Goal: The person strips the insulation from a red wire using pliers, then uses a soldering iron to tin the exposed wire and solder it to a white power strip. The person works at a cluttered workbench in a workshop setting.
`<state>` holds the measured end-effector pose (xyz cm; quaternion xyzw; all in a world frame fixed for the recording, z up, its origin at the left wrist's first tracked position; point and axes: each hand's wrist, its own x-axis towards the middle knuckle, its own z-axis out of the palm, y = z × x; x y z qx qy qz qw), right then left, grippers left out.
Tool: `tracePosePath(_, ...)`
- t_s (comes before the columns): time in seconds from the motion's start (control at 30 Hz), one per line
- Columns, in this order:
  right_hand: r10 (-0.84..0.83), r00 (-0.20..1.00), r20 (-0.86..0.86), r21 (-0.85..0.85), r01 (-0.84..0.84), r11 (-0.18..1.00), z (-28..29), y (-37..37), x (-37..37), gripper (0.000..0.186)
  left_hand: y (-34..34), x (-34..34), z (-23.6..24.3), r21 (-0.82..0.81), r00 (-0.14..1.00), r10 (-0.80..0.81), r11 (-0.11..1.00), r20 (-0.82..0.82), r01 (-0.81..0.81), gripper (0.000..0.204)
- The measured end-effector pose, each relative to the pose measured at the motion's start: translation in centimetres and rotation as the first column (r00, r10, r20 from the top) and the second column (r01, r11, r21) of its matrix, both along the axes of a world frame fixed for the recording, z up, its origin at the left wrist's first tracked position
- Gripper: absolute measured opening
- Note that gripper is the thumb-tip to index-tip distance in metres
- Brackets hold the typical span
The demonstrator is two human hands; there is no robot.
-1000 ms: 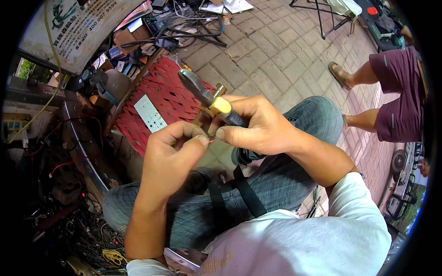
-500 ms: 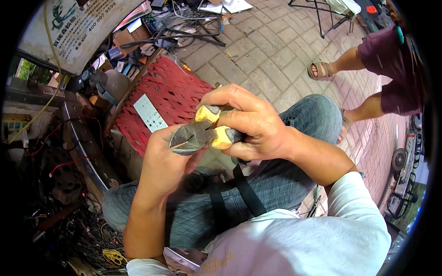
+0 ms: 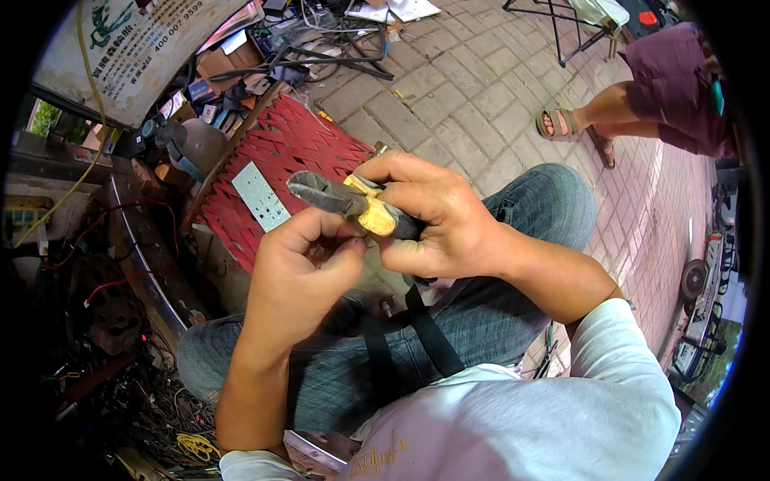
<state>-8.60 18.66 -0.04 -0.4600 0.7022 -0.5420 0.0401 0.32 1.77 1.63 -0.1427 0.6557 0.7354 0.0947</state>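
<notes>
- we saw the right hand (image 3: 445, 215) grip closed around yellow-and-black pliers (image 3: 374, 217)
- left hand (image 3: 305, 260) fingertips hidden; we couldn't tell their hold
- seemed mid-work, nothing visibly finished

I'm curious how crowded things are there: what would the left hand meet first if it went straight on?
Probably the yellow-handled pliers in the right hand, just ahead of the left hand, though depth is unclear.

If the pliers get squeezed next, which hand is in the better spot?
Probably the right hand: it holds the pliers at the handle end. The left hand is curled near the metal head, away from that grip, and I can't tell whether it holds something.
</notes>
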Motion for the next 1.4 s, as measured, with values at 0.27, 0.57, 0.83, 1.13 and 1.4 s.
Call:
tracePosePath(0.27, 0.013, 0.947, 0.322, 0.097, -0.047, 0.994, 0.22, 0.24, 0.0, 0.021, 0.24, 0.01, 0.19, -0.091, 1.0, 0.001, 0.996, -0.027, -0.003, 0.006)
tracePosePath(0.57, 0.032, 0.999, 0.013, -0.027, -0.032, 0.999, 0.51, 0.46, -0.53, 0.023, -0.29, -0.06, 0.23, 0.068, 0.997, 0.023, 0.997, 0.068, -0.027, 0.012)
tracePosePath(0.83, 0.017, 0.989, -0.146, -0.036, -0.023, 0.999, -0.08, 0.22, -0.44, 0.034, 0.02, -0.04, 0.46, 0.068, 0.997, 0.025, 0.997, 0.076, -0.03, 0.01)
tracePosePath(1.13, 0.004, 0.991, -0.136, -0.028, -0.008, 1.0, 0.02, -0.1, -0.2, 0.029, -0.04, 0.07, 0.33, 0.052, 0.999, 0.031, 0.998, 0.035, -0.033, 0.008)
tracePosePath(1.4, 0.042, 0.988, 0.151, 0.023, -0.046, 0.999, 0.09, 0.09, -0.19, 0.024, 0.06, -0.06, 0.45, -0.097, 0.999, -0.004, 0.995, -0.039, 0.0, 0.009)
